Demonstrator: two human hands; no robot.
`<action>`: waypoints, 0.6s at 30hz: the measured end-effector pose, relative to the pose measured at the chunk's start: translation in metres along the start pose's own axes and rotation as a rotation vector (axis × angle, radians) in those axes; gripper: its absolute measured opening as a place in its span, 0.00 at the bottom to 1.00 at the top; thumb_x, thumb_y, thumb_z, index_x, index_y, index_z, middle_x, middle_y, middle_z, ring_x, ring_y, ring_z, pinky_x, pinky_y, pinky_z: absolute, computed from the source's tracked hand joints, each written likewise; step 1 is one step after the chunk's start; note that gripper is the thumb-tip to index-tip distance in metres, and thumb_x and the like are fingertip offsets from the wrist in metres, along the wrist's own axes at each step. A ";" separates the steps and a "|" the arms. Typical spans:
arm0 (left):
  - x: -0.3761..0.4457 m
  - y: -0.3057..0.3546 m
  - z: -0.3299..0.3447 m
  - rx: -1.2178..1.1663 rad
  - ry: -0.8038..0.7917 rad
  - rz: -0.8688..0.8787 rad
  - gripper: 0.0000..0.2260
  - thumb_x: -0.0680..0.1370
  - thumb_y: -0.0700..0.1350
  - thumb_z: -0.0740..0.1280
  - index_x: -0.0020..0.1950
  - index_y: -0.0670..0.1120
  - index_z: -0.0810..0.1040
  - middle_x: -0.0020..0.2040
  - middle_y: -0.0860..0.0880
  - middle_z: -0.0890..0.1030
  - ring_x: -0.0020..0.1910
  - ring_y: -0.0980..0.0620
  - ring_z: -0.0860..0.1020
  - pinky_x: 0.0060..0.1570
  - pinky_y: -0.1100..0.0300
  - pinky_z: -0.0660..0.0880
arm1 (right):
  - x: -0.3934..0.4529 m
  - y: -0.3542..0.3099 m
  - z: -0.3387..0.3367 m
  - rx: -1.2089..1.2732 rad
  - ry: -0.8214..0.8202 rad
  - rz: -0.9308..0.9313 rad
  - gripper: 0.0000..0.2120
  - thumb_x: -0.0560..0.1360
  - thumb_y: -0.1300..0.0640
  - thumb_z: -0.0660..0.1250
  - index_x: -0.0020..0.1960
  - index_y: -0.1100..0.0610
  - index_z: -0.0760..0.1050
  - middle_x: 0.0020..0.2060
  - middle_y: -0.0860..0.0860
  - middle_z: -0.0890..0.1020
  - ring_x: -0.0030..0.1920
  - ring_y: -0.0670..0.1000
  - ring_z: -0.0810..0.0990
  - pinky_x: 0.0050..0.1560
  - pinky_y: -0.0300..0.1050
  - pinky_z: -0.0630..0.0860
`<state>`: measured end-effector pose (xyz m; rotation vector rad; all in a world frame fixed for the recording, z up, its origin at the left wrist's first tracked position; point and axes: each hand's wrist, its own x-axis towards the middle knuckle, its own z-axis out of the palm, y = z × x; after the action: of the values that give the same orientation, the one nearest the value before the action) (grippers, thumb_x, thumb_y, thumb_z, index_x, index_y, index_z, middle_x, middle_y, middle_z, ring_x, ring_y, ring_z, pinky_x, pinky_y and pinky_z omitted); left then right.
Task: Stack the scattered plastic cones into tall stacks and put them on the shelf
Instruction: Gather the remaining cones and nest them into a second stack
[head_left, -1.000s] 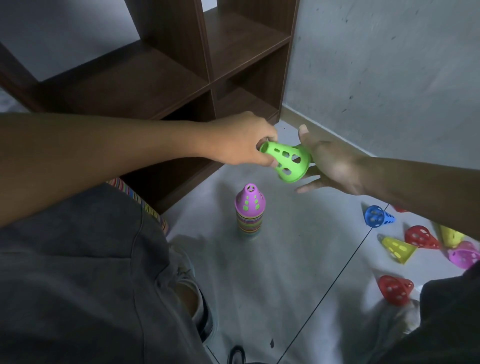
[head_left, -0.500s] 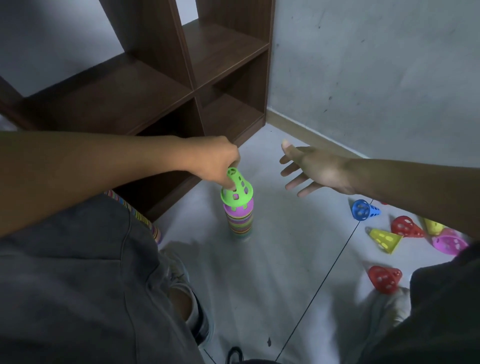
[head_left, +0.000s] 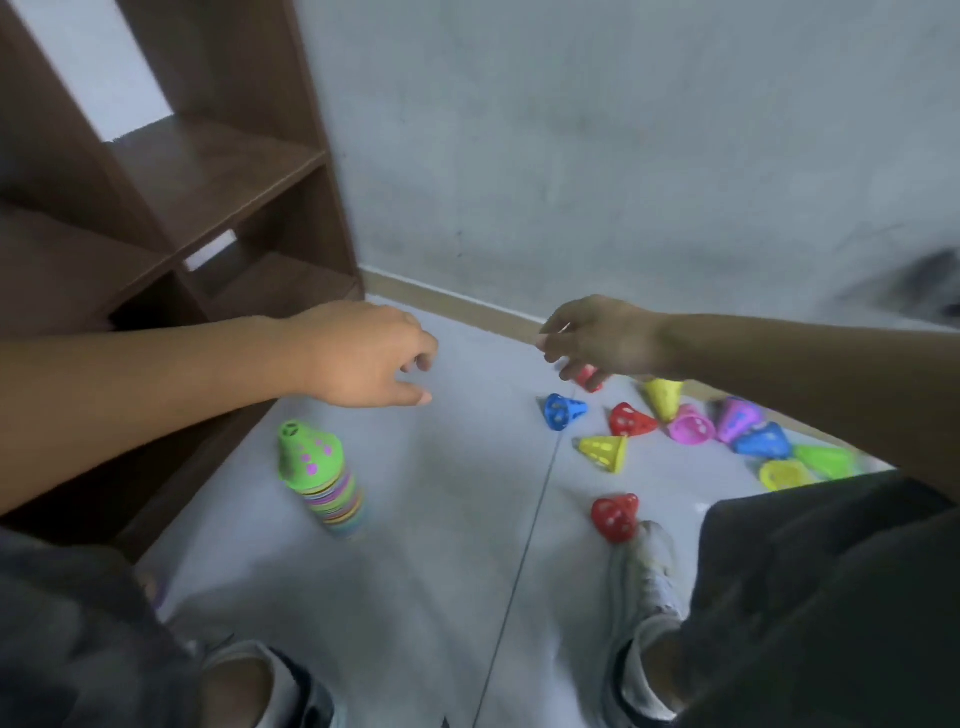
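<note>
Hands hover empty, left hand (head_left: 371, 358) loosely curled above the stack (head_left: 322, 475) on the floor, right hand (head_left: 597, 338) relaxed over a red cone (head_left: 589, 375); grip it by the tip.

My stack (head_left: 328, 483) is rainbow-striped under a green cone (head_left: 306, 451); right, loose cones (head_left: 691, 431) in red, blue, yellow, pink.

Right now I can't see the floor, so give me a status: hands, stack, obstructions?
Left hand empty above the stack, green cone on top. Right hand empty over a red cone. Nothing blocking the loose cones.
</note>
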<state>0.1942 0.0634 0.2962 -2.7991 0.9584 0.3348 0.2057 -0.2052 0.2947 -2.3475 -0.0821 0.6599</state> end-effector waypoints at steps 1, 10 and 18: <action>0.010 0.012 -0.003 0.003 0.009 0.026 0.17 0.78 0.64 0.64 0.61 0.55 0.75 0.56 0.58 0.77 0.56 0.53 0.77 0.51 0.59 0.72 | -0.008 0.011 -0.010 0.009 0.030 0.021 0.12 0.82 0.51 0.64 0.58 0.59 0.77 0.54 0.56 0.83 0.48 0.55 0.85 0.46 0.52 0.82; 0.098 0.129 0.000 -0.024 -0.026 0.224 0.14 0.77 0.63 0.67 0.58 0.59 0.74 0.53 0.61 0.75 0.41 0.63 0.71 0.45 0.60 0.73 | -0.089 0.142 -0.078 -0.017 0.255 0.228 0.11 0.82 0.54 0.64 0.58 0.60 0.78 0.54 0.58 0.84 0.45 0.54 0.84 0.46 0.50 0.82; 0.170 0.240 -0.002 -0.176 -0.005 0.344 0.10 0.75 0.58 0.71 0.51 0.55 0.78 0.46 0.60 0.80 0.48 0.56 0.78 0.48 0.58 0.76 | -0.165 0.276 -0.115 -0.052 0.359 0.407 0.11 0.82 0.54 0.64 0.59 0.59 0.78 0.52 0.54 0.84 0.48 0.54 0.85 0.46 0.50 0.83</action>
<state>0.1764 -0.2231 0.2342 -2.7730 1.4796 0.4902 0.0851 -0.5237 0.2638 -2.5169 0.5566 0.4133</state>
